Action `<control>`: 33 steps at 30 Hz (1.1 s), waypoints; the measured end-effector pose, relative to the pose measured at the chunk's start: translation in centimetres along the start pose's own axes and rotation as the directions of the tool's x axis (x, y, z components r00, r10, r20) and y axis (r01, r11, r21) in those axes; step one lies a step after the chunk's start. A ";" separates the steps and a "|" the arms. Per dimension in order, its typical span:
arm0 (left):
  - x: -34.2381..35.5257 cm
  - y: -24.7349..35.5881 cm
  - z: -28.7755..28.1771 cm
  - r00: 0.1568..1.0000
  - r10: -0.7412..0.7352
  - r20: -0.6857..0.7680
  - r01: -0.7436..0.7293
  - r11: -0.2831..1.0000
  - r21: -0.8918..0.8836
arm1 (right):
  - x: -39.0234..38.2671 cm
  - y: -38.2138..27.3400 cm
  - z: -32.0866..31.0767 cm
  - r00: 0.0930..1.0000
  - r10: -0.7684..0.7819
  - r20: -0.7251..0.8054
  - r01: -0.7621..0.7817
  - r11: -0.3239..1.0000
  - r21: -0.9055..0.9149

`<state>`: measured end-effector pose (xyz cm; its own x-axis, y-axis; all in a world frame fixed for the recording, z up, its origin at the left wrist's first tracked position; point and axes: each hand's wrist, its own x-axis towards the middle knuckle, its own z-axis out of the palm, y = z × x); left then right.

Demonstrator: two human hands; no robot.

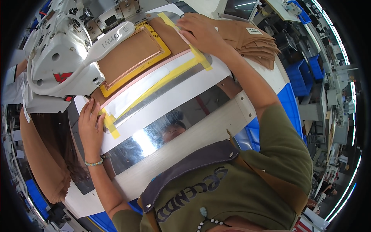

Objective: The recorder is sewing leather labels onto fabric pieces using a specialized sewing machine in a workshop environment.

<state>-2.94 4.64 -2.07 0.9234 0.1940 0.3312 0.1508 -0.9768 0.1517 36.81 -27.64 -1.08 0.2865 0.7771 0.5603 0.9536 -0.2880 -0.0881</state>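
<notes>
A piece of brown fabric (179, 40) lies under a yellow clamp frame (164, 49) with a copper-coloured inner edge. In front of it are a pinkish strip and a white strip (139, 87), bordered by yellow tape (154, 86) on a white sheet (185, 87). My left hand (91, 121) rests at the near left corner, fingers stretched out over the fabric edge and tape. At the far right corner, my right hand (201, 34) lies over the edge beside the tape, fingers loosely bent and apart. Neither hand grips anything visible.
A white sewing machine head (58, 65) with a pale arm-shaped cover (112, 40) stands at the left. Stacked brown fabric pieces (249, 44) lie at the right; more brown fabric (44, 162) hangs at the left. A shiny metal plate (154, 135) lies before me. Blue bins (288, 110) stand beyond the table.
</notes>
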 end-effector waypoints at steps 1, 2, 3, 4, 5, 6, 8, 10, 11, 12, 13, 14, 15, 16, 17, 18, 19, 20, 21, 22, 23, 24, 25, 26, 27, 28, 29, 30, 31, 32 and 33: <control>0.0 0.0 0.0 1.000 0.008 0.018 -0.008 1.000 0.002 | 1.6 0.8 1.3 0.993 0.097 0.062 -0.096 0.995 -0.017; 0.0 -0.1 0.1 1.000 0.012 0.015 -0.011 1.000 -0.007 | 3.3 1.5 2.7 0.994 0.101 0.046 -0.101 0.995 -0.002; 0.0 -0.1 0.1 1.000 0.009 -0.010 -0.009 1.000 -0.021 | 5.2 2.3 4.1 0.974 0.197 0.111 -0.194 0.980 -0.037; 0.0 -0.1 0.1 1.000 0.017 0.004 -0.017 1.000 -0.007 | 6.8 2.8 5.3 0.946 0.283 0.158 -0.274 0.959 -0.076; 0.0 -0.1 0.0 1.000 0.012 0.007 -0.011 1.000 -0.012 | 7.9 2.9 6.5 0.955 0.261 0.140 -0.254 0.965 -0.067; -0.1 -0.2 0.0 1.000 0.006 -0.008 -0.006 1.000 -0.020 | 8.9 2.9 7.6 0.914 0.337 0.225 -0.329 0.942 -0.071; 0.0 -0.2 0.0 1.000 0.015 0.008 -0.015 1.000 -0.012 | 10.4 2.8 8.6 0.861 0.409 0.303 -0.405 0.911 -0.080; 0.0 -0.2 -0.1 1.000 0.005 0.002 -0.005 1.000 -0.027 | 10.9 2.5 8.8 0.851 0.371 0.372 -0.375 0.925 -0.063; 0.1 -0.2 -0.1 1.000 0.004 0.017 -0.003 1.000 -0.029 | 10.8 2.2 8.6 0.855 0.350 0.384 -0.355 0.933 -0.059; 0.1 -0.2 0.0 1.000 0.006 0.018 -0.006 1.000 -0.028 | 10.3 1.9 8.3 0.904 0.327 0.275 -0.341 0.940 0.002; 0.0 -0.1 0.0 1.000 0.003 0.000 -0.003 0.999 -0.032 | 9.8 1.8 7.9 0.948 0.280 0.149 -0.294 0.952 0.085; 0.0 -0.1 0.0 1.000 0.001 0.023 0.000 0.999 -0.038 | 9.4 1.7 7.4 0.937 0.303 0.173 -0.317 0.947 0.058; 0.0 -0.1 -0.1 1.000 0.000 0.022 0.001 0.999 -0.035 | 8.7 1.6 6.8 0.977 0.211 0.011 -0.210 0.976 -0.052; 0.0 -0.1 -0.1 1.000 -0.006 0.005 0.006 1.000 -0.030 | 8.1 1.6 6.0 0.984 0.073 -0.161 -0.099 0.982 -0.163; 0.0 0.0 -0.1 1.000 0.016 -0.002 -0.016 1.000 -0.015 | 7.3 1.6 5.2 0.987 0.095 -0.129 -0.118 0.977 -0.177; 0.0 0.0 -0.1 1.000 0.015 0.023 -0.015 1.000 -0.027 | 6.2 1.5 4.3 0.965 -0.021 -0.261 -0.045 0.969 -0.244; 0.0 0.0 -0.1 1.000 0.012 0.025 -0.011 1.000 -0.021 | 5.1 1.3 3.4 0.913 -0.147 -0.380 0.019 0.947 -0.321; 0.0 0.0 -0.1 1.000 0.010 0.008 -0.010 1.000 -0.012 | 3.9 1.1 2.2 0.916 -0.147 -0.373 0.020 0.946 -0.323; 0.0 0.0 -0.1 1.000 0.010 0.014 -0.010 1.000 -0.002 | 2.6 0.8 1.0 0.974 -0.109 -0.200 0.056 0.966 -0.253; 0.0 0.0 -0.1 0.999 0.011 0.032 -0.011 1.000 -0.008 | 1.3 0.3 0.0 0.997 -0.081 -0.018 0.077 0.981 -0.176; 0.0 0.0 -0.1 0.999 -0.001 0.038 0.002 1.000 -0.006 | -0.2 -0.4 -0.7 0.997 -0.082 -0.013 0.078 0.981 -0.176; 0.0 0.0 0.0 0.999 -0.031 0.036 0.031 1.000 0.001 | -2.0 -1.3 -1.3 0.994 -0.083 0.064 0.089 0.991 -0.101; 0.0 0.1 0.0 0.999 -0.016 0.046 0.016 1.000 -0.005 | -3.4 -2.1 -1.6 0.987 -0.106 0.120 0.108 0.994 -0.018; -0.1 0.1 0.0 0.999 -0.026 0.034 0.026 1.000 -0.001 | -4.8 -3.0 -1.6 0.986 -0.089 0.144 0.093 0.995 -0.022; -0.1 0.2 0.0 1.000 -0.027 0.003 0.027 1.000 0.014 | -5.9 -3.9 -1.4 0.988 -0.057 0.142 0.067 0.996 -0.067; -0.1 0.2 0.0 0.999 -0.035 0.022 0.035 0.999 0.004 | -6.5 -4.2 -1.4 0.988 -0.046 0.149 0.062 0.992 -0.108; -0.1 0.2 0.0 0.999 -0.028 0.037 0.028 1.000 0.002 | -6.7 -4.1 -1.5 0.986 0.057 0.156 -0.055 0.998 -0.014; -0.1 0.2 0.0 0.999 -0.019 0.031 0.018 1.000 0.007 | -6.9 -4.3 -1.5 0.990 0.045 0.131 -0.044 0.999 -0.018; -0.1 0.1 0.0 0.998 -0.014 0.054 0.013 1.000 0.003 | -6.9 -4.2 -1.6 0.983 0.046 0.177 -0.037 0.998 -0.058; 0.0 0.1 0.0 0.998 -0.011 0.061 0.010 1.000 0.013 | -6.7 -4.0 -1.8 0.983 0.026 0.180 -0.011 0.997 -0.083; 0.0 0.1 0.0 0.999 -0.018 0.050 0.016 1.000 0.027 | -6.6 -4.0 -1.9 0.975 0.051 0.217 -0.029 0.994 -0.102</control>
<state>-2.92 4.59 -2.07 0.9371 0.2066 0.2814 0.1754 -0.9756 0.1321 30.94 -32.65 -2.89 0.3481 0.8644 0.3628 0.9303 -0.3661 -0.0203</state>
